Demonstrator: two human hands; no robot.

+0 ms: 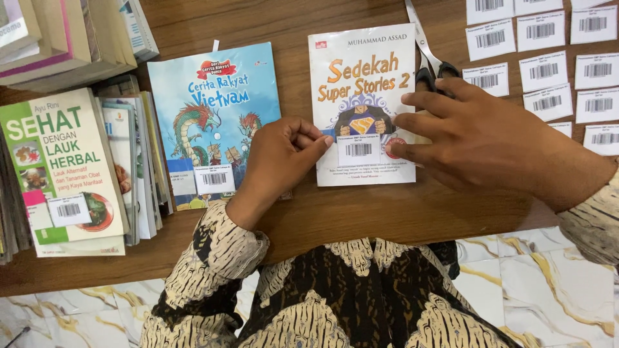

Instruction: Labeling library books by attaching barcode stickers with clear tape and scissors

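On the table (361, 212) we pressed a barcode label (358, 149) onto the white book (361, 71): our left hand (280, 158), curled, at nine o'clock of it, our right hand (480, 138), spread flat, at three o'clock.

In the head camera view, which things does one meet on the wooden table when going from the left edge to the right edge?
Green herbal book → stack of thin books → blue dragon book → left hand → white book with barcode sticker → right hand → loose barcode labels. The scissors are left out because they overlap other things.
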